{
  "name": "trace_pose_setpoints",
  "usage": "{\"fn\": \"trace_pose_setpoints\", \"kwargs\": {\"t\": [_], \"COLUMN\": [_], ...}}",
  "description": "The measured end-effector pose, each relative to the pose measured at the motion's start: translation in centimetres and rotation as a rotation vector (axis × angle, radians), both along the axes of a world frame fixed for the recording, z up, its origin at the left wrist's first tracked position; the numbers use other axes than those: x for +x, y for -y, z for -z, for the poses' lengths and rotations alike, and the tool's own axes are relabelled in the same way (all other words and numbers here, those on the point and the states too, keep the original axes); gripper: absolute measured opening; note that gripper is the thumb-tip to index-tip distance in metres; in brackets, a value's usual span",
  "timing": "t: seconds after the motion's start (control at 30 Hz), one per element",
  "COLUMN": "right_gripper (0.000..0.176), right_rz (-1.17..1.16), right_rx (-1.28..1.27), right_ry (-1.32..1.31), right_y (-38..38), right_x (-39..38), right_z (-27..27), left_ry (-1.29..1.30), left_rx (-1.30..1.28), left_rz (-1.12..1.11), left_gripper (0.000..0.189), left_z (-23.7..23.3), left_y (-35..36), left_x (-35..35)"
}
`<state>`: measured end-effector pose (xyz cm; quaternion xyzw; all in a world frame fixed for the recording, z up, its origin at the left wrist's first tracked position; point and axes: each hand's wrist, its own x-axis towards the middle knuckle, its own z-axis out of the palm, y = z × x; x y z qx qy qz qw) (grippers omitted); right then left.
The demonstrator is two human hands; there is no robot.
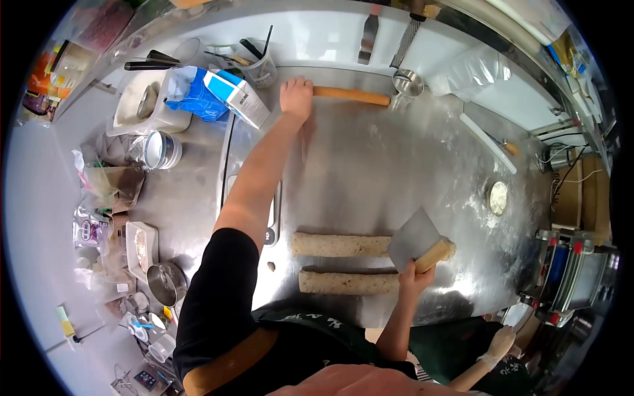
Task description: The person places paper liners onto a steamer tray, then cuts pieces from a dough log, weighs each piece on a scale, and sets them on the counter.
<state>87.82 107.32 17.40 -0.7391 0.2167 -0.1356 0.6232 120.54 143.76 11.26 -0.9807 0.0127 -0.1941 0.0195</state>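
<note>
Before us spreads a metal table [356, 158]. From the left, we see a carton [239, 99], then our left hand [296, 99] with fingers closed around one end of a rolling pin [353, 96]. Nearer, two dough rolls [341, 245] lie side by side. Our right hand [414, 280] clamps its fingers on the handle [432, 255] of a scraper [414, 239], whose blade covers part of the far roll. At right stands a bowl [498, 198].

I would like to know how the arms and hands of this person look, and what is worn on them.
Both the left hand and the right hand are without gloves. The left arm has a plain black cloth sleeve, ending near the elbow; the forearm below is uncovered. The right forearm is uncovered too; its sleeve cannot be made out.
</note>
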Motion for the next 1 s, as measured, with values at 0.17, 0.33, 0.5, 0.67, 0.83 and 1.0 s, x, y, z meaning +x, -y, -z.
{"fn": "trace_pose_setpoints", "kwargs": {"t": [0.17, 0.33, 0.5, 0.67, 0.83, 1.0], "right_gripper": [0.033, 0.033, 0.029, 0.023, 0.025, 0.026], "right_rz": [-0.024, -0.033, -0.122, -0.128, -0.288, -0.431], "right_rx": [-0.056, -0.029, 0.101, 0.074, -0.042, -0.125], "right_ry": [-0.042, -0.118, -0.049, -0.099, -0.150, -0.197], "right_y": [-0.6, -0.7, -1.6, -2.6, -4.2, -6.8], "right_x": [-0.2, -1.5, -2.7, -6.2, -10.8, -14.8], "right_z": [-0.5, -0.2, -1.9, -3.3, -4.2, -3.7], "left_ry": [-0.104, 0.022, 0.120, 0.074, -0.069, -0.336], "left_rx": [-0.019, -0.109, -0.314, -0.481, -0.689, -0.746], "left_rz": [-0.083, 0.043, 0.245, 0.352, 0.345, 0.094], "left_gripper": [0.024, 0.037, 0.037, 0.024, 0.015, 0.016], "left_z": [1.3, 1.3, -3.2, -7.2, -6.0, -0.2], "left_y": [0.0, 0.4, 0.6, 0.6, 0.5, -0.6], "left_x": [2.1, 0.5, -7.0, -20.1, -35.5, -46.0]}}
